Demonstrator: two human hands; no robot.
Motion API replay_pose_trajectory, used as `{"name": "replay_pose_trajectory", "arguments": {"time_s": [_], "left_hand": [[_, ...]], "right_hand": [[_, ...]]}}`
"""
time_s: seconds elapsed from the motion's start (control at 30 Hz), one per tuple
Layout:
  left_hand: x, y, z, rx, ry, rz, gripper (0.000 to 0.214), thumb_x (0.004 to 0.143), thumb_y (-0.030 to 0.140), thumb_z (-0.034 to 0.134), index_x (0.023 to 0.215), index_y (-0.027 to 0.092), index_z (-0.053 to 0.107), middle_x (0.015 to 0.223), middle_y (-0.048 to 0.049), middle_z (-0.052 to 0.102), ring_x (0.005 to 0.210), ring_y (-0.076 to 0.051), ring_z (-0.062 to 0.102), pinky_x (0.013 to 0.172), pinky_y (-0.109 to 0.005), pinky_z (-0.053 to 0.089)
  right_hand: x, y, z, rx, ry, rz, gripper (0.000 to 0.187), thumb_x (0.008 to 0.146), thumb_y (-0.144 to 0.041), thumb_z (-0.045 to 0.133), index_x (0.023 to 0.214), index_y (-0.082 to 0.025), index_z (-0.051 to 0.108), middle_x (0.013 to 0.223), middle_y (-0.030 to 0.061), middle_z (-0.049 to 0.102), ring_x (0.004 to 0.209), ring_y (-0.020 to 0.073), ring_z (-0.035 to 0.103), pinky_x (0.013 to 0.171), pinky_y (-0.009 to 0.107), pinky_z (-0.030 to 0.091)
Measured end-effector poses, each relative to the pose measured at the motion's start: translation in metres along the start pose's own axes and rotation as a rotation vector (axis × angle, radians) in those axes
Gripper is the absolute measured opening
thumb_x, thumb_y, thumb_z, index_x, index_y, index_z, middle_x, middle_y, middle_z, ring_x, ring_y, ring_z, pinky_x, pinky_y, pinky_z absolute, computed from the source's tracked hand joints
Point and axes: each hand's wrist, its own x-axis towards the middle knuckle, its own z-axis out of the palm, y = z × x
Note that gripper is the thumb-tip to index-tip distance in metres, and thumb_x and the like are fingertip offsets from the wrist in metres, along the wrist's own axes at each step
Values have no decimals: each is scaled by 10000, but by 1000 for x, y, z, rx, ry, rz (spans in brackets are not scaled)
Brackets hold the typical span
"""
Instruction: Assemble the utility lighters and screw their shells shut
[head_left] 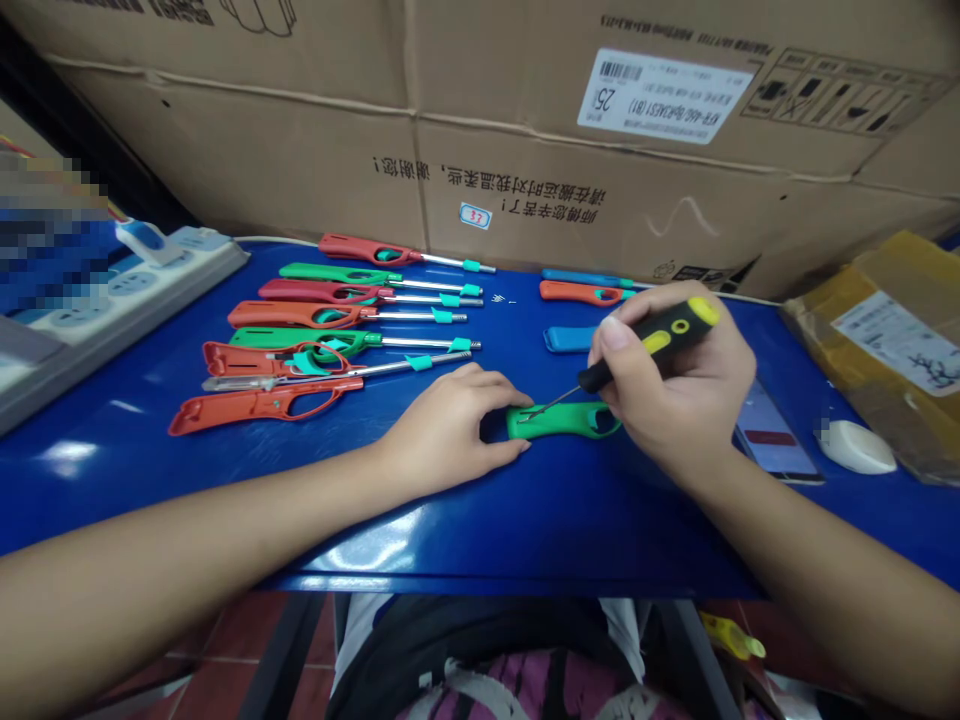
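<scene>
A green lighter [559, 420] lies on the blue table, its handle end pointing left. Thumb and fingers of my left hand [457, 430] close around that end. In my right hand [682, 380] is a screwdriver [649, 340] with a black and yellow handle; its thin shaft slants down left and the tip meets the lighter's handle near the slot. My right hand hides the lighter's far end. Behind that hand lie a blue lighter [568, 340], partly covered, an orange lighter [577, 291] and another blue lighter [585, 276].
Several red, orange and green long-necked lighters [315, 315] lie in a row at left, the nearest one split open [262, 400]. A power strip [127, 290] is at far left. A cardboard box [300, 150] stands behind. A phone [776, 440], white mouse [855, 446] and taped package [892, 350] sit right.
</scene>
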Motion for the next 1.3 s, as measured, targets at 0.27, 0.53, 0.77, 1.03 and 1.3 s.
{"name": "replay_pose_trajectory", "arguments": {"time_s": [0.27,0.53,0.77,1.03,1.3], "left_hand": [[0,0,0,3,-5,-8,322,836,249,771,1145,166,730,1076,-59,737,972,-240,638,901,-412,529],[-1,1,-1,7,-12,-15,319,846,256,762,1151,172,727,1090,-53,734,984,-237,634,913,-408,523],[1,0,0,9,-15,-12,310,852,254,755,1151,179,723,1094,-49,734,986,-232,637,917,-399,522],[1,2,-1,11,-17,-11,311,853,257,755,1151,171,725,1093,-52,733,991,-237,638,917,-407,526],[1,0,0,14,-14,-10,321,853,266,756,1156,164,724,1094,-61,733,1002,-242,640,922,-412,531]], "right_hand": [[-1,-2,0,2,-23,-5,115,910,-264,712,826,-275,634,696,-18,615,496,105,533,507,325,465],[0,9,1,-8,-7,-135,119,891,-229,718,830,-253,618,673,-26,620,456,101,555,398,283,439],[-1,14,2,3,4,-171,120,882,-206,729,838,-255,628,672,-18,624,476,113,573,393,284,447],[-1,14,4,-14,-6,-209,115,898,-206,709,853,-250,612,681,-21,610,474,106,537,398,280,436],[-1,17,3,-44,-14,-208,146,891,-212,722,879,-256,583,713,-20,599,543,128,567,458,286,488]]}}
